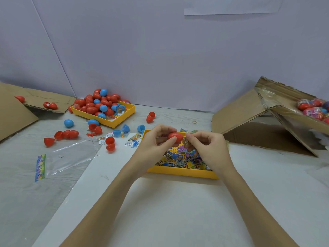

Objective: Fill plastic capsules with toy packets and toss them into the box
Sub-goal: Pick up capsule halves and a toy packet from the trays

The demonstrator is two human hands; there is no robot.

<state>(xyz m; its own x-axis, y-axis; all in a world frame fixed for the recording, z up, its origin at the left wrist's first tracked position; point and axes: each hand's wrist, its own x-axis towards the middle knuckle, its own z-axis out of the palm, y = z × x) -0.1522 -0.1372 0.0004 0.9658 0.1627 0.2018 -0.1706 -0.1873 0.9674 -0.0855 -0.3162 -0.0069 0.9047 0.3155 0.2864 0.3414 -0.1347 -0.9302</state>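
A red capsule (176,136) is held above the far end of a yellow tray (181,171), lying on its side between both hands. The left hand (156,139) grips it, thumb across the near face and fingers curled over the far side. The right hand (207,143) pinches at the capsule's right end with thumb and forefinger; something small and pale shows there, too blurred to tell what it is. The other fingers of that hand are curled in.

The tray below holds a heap of toy packets (183,158), printed in blue, yellow and purple. It sits on a white sheet (160,202) laid over the worktop (21,189).

To the left, loose capsule halves (65,134) in red and blue lie scattered on the worktop, some open, some closed, with a few stray packets and a small blue figure (135,143) among them. A clear bag (71,155) with a rainbow header lies flat nearer the left edge. Behind these, a second tray (114,122), also yellow, is piled with red and blue capsules.

At the right stands a tilted cardboard box (249,113), its flap propped on the worktop; filled capsules (313,107) show inside it at the frame's edge. A flattened piece of cardboard (16,113) lies at far left with a few red capsules on it. A rubber band (194,122) lies near the box.
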